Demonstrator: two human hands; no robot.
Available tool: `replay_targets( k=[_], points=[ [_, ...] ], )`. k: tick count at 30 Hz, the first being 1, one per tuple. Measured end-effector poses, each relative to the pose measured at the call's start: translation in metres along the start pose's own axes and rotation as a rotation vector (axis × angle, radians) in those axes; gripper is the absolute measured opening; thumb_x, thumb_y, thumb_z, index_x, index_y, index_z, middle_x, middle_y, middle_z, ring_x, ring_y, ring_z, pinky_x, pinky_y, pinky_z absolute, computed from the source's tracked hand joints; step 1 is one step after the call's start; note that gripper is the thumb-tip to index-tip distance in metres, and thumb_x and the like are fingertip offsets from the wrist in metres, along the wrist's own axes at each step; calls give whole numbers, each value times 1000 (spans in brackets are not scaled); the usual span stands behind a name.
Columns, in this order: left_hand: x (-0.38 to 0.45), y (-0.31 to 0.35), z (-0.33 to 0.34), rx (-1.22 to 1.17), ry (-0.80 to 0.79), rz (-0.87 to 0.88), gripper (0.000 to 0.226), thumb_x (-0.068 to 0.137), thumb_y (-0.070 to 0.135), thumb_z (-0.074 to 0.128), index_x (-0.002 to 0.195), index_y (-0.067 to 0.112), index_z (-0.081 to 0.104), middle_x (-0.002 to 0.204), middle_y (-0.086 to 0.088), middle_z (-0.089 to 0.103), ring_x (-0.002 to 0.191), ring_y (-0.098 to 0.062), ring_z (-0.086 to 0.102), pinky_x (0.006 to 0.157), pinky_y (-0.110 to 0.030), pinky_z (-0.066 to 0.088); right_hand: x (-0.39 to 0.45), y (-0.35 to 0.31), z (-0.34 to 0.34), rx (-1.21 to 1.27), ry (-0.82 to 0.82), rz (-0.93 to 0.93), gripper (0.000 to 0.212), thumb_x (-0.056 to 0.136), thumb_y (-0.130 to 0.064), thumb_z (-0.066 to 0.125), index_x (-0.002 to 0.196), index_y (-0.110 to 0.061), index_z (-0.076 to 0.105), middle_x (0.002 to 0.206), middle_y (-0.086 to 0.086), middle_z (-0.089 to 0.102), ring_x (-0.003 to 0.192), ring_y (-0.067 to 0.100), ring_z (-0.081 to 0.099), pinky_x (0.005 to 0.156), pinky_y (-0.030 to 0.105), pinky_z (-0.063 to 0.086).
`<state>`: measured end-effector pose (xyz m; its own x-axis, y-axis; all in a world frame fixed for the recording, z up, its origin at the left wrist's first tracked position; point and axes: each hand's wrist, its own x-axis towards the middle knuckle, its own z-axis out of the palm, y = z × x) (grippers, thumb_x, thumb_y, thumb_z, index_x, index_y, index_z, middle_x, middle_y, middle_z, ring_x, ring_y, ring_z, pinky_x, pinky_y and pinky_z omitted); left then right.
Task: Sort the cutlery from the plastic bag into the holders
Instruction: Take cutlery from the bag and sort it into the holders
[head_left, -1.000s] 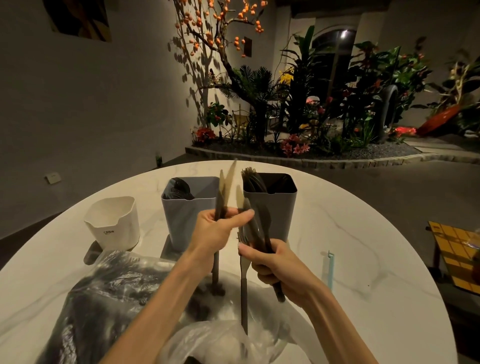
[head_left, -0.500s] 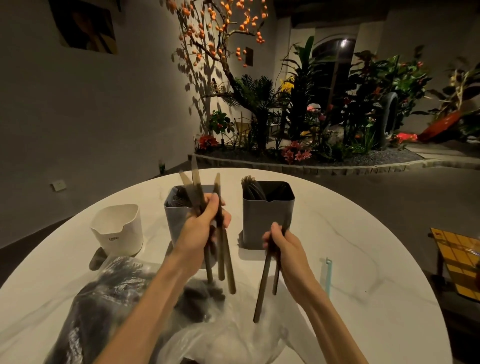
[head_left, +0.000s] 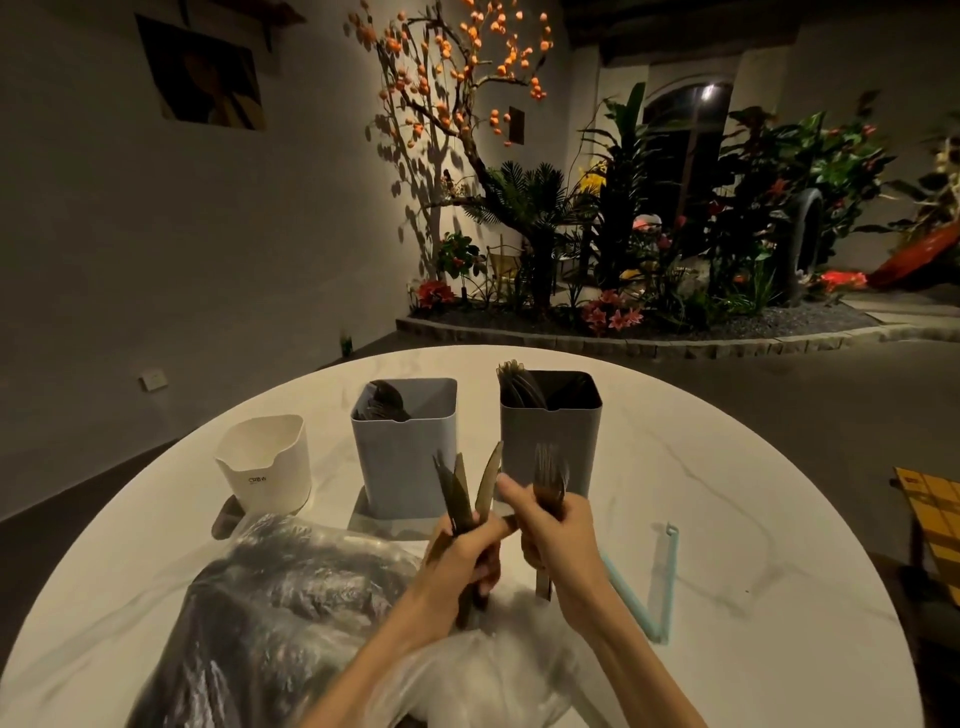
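Three holders stand on the round marble table (head_left: 727, 493): a white holder (head_left: 265, 467) at ten o'clock from the hands, a pale blue holder (head_left: 402, 457) at eleven and a grey holder (head_left: 550, 436) at twelve, the last two with dark cutlery inside. The left hand (head_left: 460, 558) grips a bunch of about three knives (head_left: 467, 493), blades up, over the plastic bag (head_left: 260, 613) at seven o'clock. Touching it, the right hand (head_left: 558, 535) holds forks (head_left: 549, 480) upright, too overlapped to count.
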<state>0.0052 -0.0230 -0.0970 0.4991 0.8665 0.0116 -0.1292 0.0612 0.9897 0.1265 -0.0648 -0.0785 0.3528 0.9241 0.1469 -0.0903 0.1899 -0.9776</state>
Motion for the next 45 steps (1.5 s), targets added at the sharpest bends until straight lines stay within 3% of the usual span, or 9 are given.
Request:
replay_targets(
  k=[3, 9, 14, 20, 26, 31, 35, 40, 45],
  points=[
    [4, 2, 2, -15, 49, -73, 39, 82, 24, 75, 51, 19, 52, 49, -1, 36, 42, -11, 29, 46, -27, 21, 9, 9, 0, -75, 131, 121, 47, 85, -48, 73, 80, -5, 53, 57, 0, 44, 51, 10, 40, 46, 18, 37],
    [5, 8, 1, 79, 38, -60, 40, 91, 19, 71, 55, 17, 54, 48, -2, 43, 41, -12, 38, 45, -22, 35, 13, 14, -4, -16, 110, 157, 46, 85, -50, 72, 77, -11, 48, 56, -2, 42, 50, 8, 39, 45, 17, 35],
    [7, 15, -2, -32, 109, -206, 52, 82, 52, 72, 44, 24, 50, 50, 2, 30, 45, -11, 22, 48, -24, 16, 18, 6, -5, -89, 105, 134, 49, 88, -58, 65, 81, -12, 49, 61, 1, 44, 53, 11, 38, 45, 19, 34],
    [17, 66, -25, -171, 168, -62, 59, 70, 67, 67, 53, 15, 43, 51, -6, 40, 39, -15, 38, 44, -26, 33, 57, -98, 47, 69, -193, -124, 48, 101, -38, 54, 58, -20, 43, 47, -8, 37, 41, 7, 30, 41, 19, 25],
    [14, 86, -58, -24, 214, 46, 30, 77, 48, 72, 71, 19, 66, 53, 3, 43, 49, -9, 37, 59, -27, 34, 127, -102, 113, -15, -263, -146, 52, 102, -44, 49, 56, -22, 41, 48, -9, 35, 42, 8, 31, 43, 21, 24],
    [7, 89, -82, 22, 187, -27, 33, 91, 34, 67, 61, 23, 66, 46, 10, 53, 37, -1, 47, 41, -16, 36, 153, -61, 138, -348, -182, -143, 44, 102, -42, 50, 72, -12, 63, 68, 2, 63, 64, 16, 58, 67, 35, 53],
    [11, 89, -95, 57, 241, -81, 53, 90, 37, 70, 42, 22, 52, 50, 2, 38, 42, -8, 31, 47, -21, 25, 155, -53, 137, -542, -217, -179, 32, 84, -42, 74, 100, -16, 65, 93, 3, 68, 89, 16, 66, 83, 35, 59],
    [12, 87, -92, -34, 243, -122, 49, 97, 29, 63, 51, 17, 49, 52, -1, 36, 42, -9, 28, 44, -21, 25, 124, -80, 130, -332, -227, -352, 43, 84, -52, 73, 116, -25, 60, 112, -6, 65, 105, 11, 64, 86, 23, 53],
    [10, 91, -61, 114, 158, -110, 9, 96, 16, 63, 89, 10, 63, 56, -3, 51, 46, -12, 47, 48, -20, 44, 64, -103, 122, -253, -558, -21, 63, 77, -56, 77, 126, -23, 57, 104, -1, 76, 97, 13, 73, 97, 41, 55]
  ],
)
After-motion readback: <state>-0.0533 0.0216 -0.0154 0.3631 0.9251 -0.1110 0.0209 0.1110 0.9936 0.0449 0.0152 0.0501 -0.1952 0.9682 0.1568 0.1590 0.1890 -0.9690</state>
